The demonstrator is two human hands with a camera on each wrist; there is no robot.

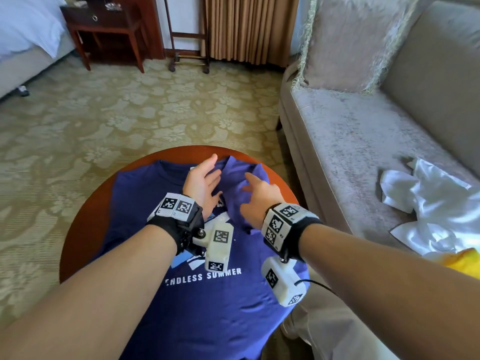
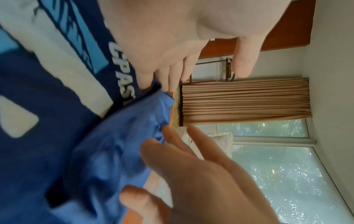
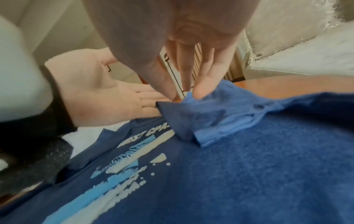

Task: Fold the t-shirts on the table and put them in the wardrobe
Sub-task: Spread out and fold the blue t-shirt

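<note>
A navy blue t-shirt [image 1: 207,302] printed "ENDLESS SUMMER" lies face up over the round wooden table [image 1: 85,224]. Its right sleeve and shoulder [image 1: 241,183] are folded inward over the chest. My left hand [image 1: 204,181] stands on its edge, fingers straight, against the left side of that fold [image 3: 191,121]. Just right of it, my right hand [image 1: 255,193] hovers over the folded part with fingers spread and relaxed, holding nothing. In the left wrist view the left hand [image 2: 201,65] and the right hand [image 2: 191,174] both show straight fingers above the blue cloth [image 2: 114,144].
A grey sofa [image 1: 363,141] with a fringed cushion [image 1: 350,40] stands right of the table. White garments [image 1: 428,203] and something yellow [image 1: 462,261] lie on the sofa seat. Patterned carpet [image 1: 104,120], a dark side table [image 1: 104,29], a bed corner and curtains lie beyond.
</note>
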